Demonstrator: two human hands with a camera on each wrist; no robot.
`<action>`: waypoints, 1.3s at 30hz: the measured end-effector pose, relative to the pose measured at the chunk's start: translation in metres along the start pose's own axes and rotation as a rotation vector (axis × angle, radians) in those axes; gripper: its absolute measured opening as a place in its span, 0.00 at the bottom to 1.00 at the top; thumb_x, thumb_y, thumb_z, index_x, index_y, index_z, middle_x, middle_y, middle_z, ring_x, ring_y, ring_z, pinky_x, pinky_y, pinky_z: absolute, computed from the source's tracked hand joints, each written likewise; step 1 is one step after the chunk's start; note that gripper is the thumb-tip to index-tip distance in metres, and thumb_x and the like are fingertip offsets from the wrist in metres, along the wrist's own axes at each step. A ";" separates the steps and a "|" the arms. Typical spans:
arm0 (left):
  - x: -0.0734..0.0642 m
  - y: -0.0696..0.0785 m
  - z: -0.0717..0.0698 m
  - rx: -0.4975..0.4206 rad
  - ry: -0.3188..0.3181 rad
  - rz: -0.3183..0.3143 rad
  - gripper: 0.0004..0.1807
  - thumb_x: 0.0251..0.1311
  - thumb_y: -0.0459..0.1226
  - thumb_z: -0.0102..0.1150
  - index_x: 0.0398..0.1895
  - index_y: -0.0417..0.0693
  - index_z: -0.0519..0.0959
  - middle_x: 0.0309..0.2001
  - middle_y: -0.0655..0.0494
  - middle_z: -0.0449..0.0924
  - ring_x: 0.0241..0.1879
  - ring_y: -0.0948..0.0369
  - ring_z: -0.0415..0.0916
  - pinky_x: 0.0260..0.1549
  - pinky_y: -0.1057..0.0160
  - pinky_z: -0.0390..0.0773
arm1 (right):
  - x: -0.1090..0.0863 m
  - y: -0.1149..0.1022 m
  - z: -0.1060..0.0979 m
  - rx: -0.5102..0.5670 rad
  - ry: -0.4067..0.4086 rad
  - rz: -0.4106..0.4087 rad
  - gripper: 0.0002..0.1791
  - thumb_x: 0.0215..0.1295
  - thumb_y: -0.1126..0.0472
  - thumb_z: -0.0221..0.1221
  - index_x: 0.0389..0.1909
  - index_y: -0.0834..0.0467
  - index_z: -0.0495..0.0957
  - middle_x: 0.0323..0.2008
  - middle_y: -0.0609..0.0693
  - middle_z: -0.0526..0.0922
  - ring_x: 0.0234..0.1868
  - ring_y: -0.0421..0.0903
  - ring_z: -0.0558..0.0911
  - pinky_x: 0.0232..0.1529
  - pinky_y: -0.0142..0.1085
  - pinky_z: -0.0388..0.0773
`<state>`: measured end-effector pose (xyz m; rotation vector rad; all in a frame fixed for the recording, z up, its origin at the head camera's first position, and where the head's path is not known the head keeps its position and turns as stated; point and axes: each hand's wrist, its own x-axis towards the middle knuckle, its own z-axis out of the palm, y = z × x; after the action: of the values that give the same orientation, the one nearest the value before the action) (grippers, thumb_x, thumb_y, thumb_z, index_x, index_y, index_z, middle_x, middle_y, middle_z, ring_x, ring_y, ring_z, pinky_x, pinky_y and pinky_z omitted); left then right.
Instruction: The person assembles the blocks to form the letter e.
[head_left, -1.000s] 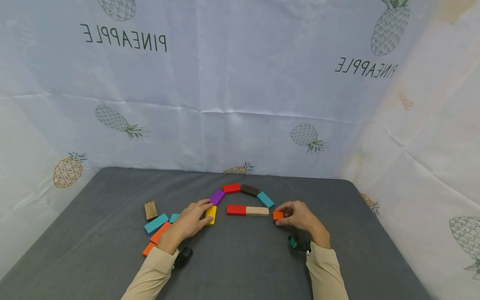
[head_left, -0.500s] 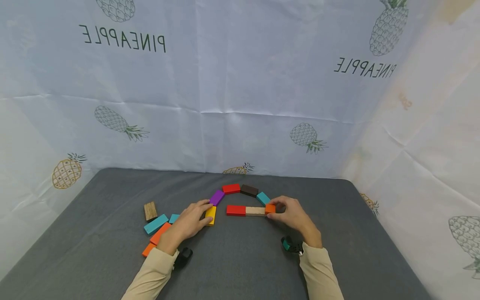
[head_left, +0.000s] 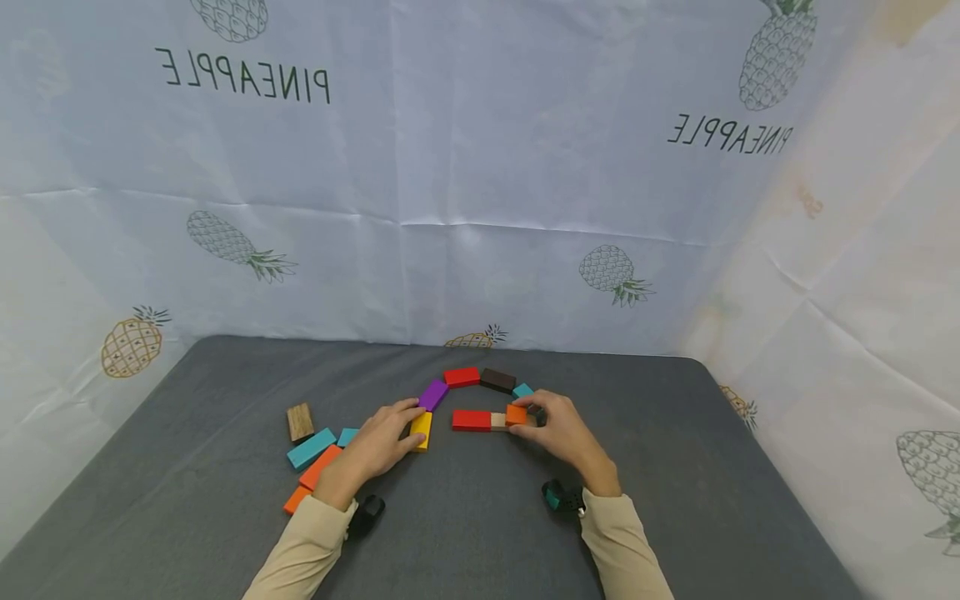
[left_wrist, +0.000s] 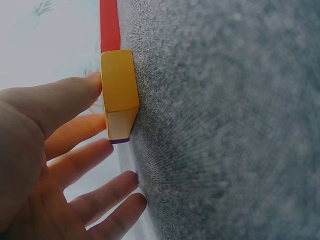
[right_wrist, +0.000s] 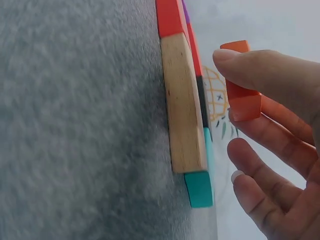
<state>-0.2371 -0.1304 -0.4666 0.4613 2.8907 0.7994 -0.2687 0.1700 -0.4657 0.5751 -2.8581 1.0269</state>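
My left hand (head_left: 380, 442) rests at the yellow block (head_left: 422, 431), thumb and fingertips touching its upper side, fingers fairly straight. In the left wrist view this yellow block (left_wrist: 120, 82) stands out in front of a red one. My right hand (head_left: 561, 429) pinches an orange block (head_left: 516, 414) between thumb and fingers. The right wrist view shows the orange block (right_wrist: 246, 107) raised off the table, beside a natural wood block (right_wrist: 182, 105). That wood block lies end to end with a red block (head_left: 471, 420) and is partly covered in the head view.
Behind the row, a purple block (head_left: 434, 395), a red block (head_left: 461, 377), a dark brown block (head_left: 498, 380) and a teal block (head_left: 522, 390) form an arch. Left of my left hand lie a wood-grain block (head_left: 300, 422), a teal block (head_left: 311, 448) and orange blocks (head_left: 321, 467).
My right hand has moved left with the orange block, from the right end of the row to over the natural wood block. My left hand has stayed at the yellow block.
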 end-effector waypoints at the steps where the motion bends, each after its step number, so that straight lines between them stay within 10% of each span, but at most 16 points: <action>1: 0.000 0.000 0.000 0.001 0.000 0.000 0.27 0.69 0.40 0.58 0.69 0.41 0.71 0.73 0.42 0.63 0.69 0.40 0.63 0.66 0.34 0.62 | 0.000 -0.001 0.001 0.002 0.003 -0.006 0.18 0.57 0.56 0.72 0.49 0.54 0.85 0.44 0.48 0.85 0.45 0.46 0.80 0.42 0.39 0.77; 39: 0.000 0.002 -0.001 0.000 -0.001 -0.019 0.27 0.69 0.41 0.58 0.69 0.44 0.71 0.73 0.44 0.64 0.69 0.40 0.63 0.65 0.32 0.61 | 0.034 -0.046 0.058 -0.059 -0.027 -0.186 0.21 0.61 0.51 0.68 0.52 0.55 0.84 0.47 0.50 0.85 0.48 0.48 0.79 0.53 0.46 0.78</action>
<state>-0.2365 -0.1293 -0.4642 0.4335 2.8900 0.7964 -0.2796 0.0898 -0.4771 0.8372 -2.7808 0.9088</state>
